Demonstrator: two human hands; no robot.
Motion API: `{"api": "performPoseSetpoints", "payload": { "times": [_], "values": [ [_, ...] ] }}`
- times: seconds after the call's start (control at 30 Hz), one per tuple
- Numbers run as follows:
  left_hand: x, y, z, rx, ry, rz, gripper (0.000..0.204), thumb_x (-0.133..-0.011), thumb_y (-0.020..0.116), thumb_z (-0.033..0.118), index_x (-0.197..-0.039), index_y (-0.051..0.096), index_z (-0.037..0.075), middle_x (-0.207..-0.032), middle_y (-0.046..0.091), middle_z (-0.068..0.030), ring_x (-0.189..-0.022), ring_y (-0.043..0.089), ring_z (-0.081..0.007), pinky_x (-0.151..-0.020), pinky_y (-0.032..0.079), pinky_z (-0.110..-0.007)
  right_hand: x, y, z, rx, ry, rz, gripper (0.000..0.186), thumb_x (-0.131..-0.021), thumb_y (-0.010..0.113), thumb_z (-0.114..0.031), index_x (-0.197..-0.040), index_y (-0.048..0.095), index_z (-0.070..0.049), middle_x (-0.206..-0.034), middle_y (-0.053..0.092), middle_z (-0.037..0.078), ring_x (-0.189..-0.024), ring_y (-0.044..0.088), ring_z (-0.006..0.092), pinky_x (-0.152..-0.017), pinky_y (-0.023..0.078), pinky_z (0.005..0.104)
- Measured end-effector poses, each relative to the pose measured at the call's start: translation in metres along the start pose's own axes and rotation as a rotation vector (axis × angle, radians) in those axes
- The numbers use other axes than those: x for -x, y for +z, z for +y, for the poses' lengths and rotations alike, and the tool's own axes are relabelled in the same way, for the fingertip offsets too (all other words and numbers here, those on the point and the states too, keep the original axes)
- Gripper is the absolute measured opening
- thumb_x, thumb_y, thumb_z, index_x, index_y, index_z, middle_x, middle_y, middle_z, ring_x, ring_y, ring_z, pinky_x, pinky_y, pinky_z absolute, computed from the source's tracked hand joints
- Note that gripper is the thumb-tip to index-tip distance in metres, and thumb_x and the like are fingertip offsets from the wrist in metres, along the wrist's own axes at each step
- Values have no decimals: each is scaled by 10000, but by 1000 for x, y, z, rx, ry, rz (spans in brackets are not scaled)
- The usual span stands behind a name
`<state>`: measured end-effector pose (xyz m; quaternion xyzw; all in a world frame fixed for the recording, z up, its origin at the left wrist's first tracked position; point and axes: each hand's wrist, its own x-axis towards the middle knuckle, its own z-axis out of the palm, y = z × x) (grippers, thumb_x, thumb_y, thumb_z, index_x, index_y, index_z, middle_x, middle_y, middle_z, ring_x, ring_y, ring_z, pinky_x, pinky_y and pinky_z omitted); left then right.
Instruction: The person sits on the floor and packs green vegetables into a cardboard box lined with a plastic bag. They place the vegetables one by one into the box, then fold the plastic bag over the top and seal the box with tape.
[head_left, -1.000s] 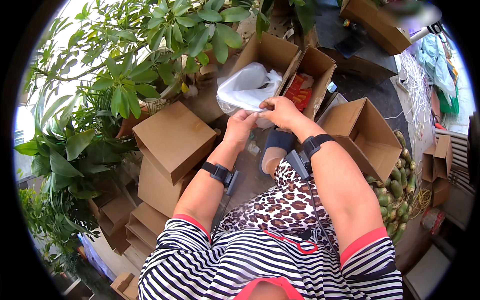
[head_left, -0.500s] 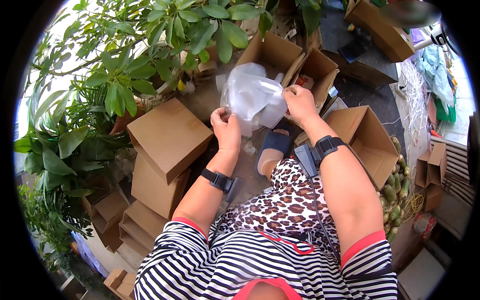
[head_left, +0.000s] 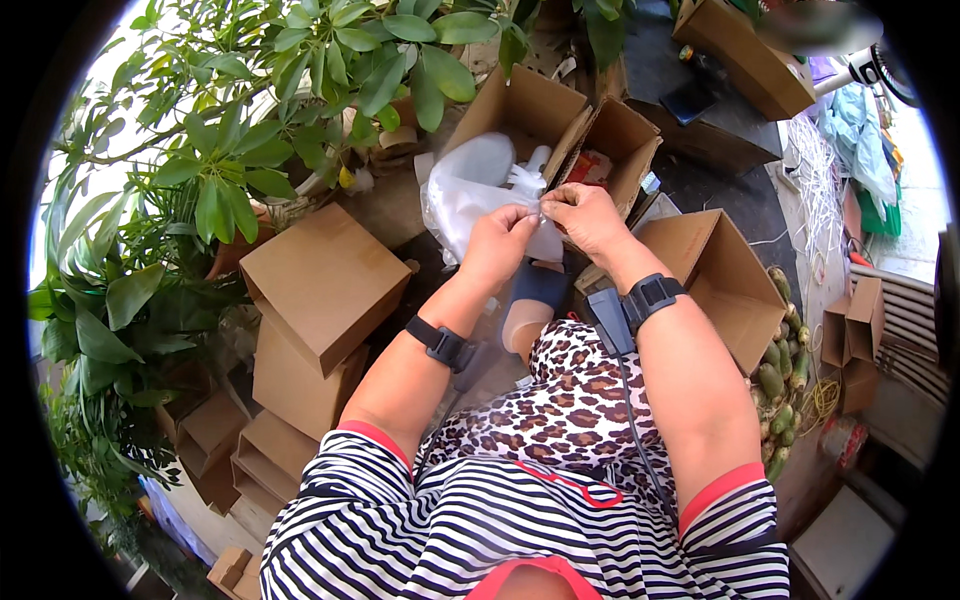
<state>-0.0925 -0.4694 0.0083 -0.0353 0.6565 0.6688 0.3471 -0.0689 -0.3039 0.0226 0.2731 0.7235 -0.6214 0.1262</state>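
Observation:
A translucent white plastic bag hangs in front of me with pale, hard-to-name things inside. My left hand pinches the bag's gathered edge, fingers closed. Close beside it, almost touching, my right hand has thumb and finger pressed together on the same bag. A bunched, twisted end of the bag sticks up just beyond my fingertips. Behind the bag stands an open cardboard box, and right of that a narrower open box with something red and white in it.
Brown cardboard boxes are stacked at my left, below leafy green plants. An open box lies at my right, with green cylindrical pieces beside it. My slippered foot is under the bag.
My left hand has moved right and come together with my right hand at the bag's edge. The bag, stretched between the hands before, is now gathered and hangs more to the left.

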Motion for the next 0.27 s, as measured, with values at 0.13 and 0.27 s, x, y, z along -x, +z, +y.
{"api": "performPoseSetpoints", "payload": {
  "times": [0.13,0.27],
  "values": [
    [3,-13,-2,182,-104,19,105,-892,719,105,-835,636,80,-739,605,26,-616,495,-79,-581,408,-222,-2,0,-4,110,18,82,213,-856,707,-142,-987,715,26,-881,725,96,-776,642,170,-750,516,306],
    [7,-17,-2,213,-150,47,157,-868,752,107,-797,612,95,-736,626,2,-615,516,-100,-588,430,-242,1,4,-14,32,42,-24,283,-886,702,-247,-1018,734,1,-906,739,103,-798,657,169,-764,519,299]
  ]
}}
